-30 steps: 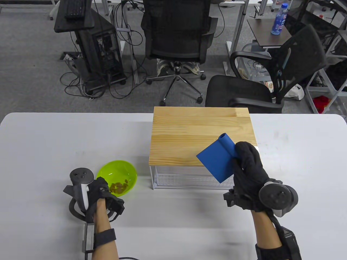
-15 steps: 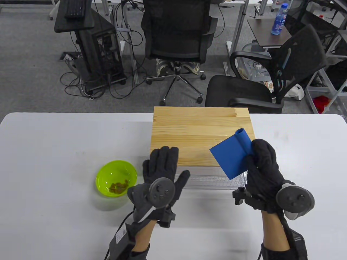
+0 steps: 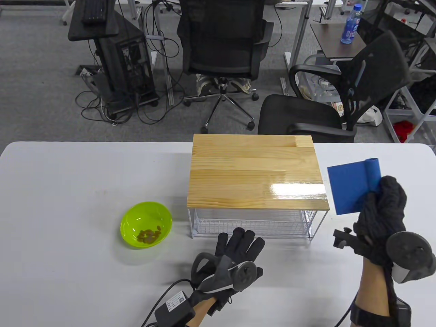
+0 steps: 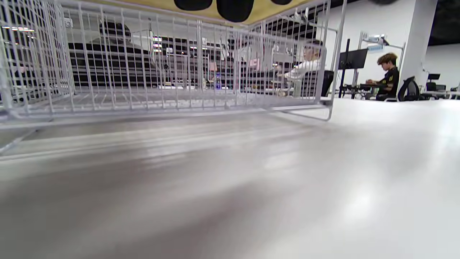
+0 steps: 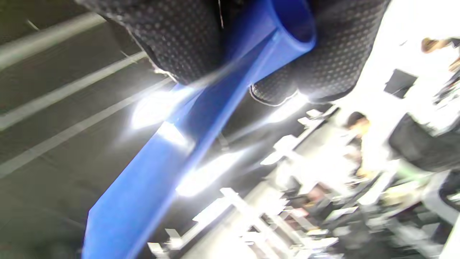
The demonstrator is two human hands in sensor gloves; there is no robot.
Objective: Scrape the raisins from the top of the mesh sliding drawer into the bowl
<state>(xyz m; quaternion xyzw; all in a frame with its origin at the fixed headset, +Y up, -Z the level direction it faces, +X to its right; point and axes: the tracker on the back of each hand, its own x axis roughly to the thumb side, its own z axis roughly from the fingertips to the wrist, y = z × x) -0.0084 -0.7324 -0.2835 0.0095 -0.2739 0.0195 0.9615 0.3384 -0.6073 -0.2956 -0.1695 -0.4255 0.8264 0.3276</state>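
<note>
Left hand (image 3: 235, 259): fingers spread, holding nothing, now drawn back in front of the mesh drawer (image 3: 252, 223).
Right hand (image 3: 381, 218): grips blue scraper (image 3: 352, 187), swung clear to the right of the unit.
Raisins (image 3: 149, 235): in green bowl (image 3: 131, 218).
Wooden top (image 3: 255, 170): apparently bare, so scraping looks complete.

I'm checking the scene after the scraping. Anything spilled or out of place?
Nothing stands out. The raisins all sit inside the green bowl, none show on the wooden top, and the drawer unit stands square on the table.
</note>
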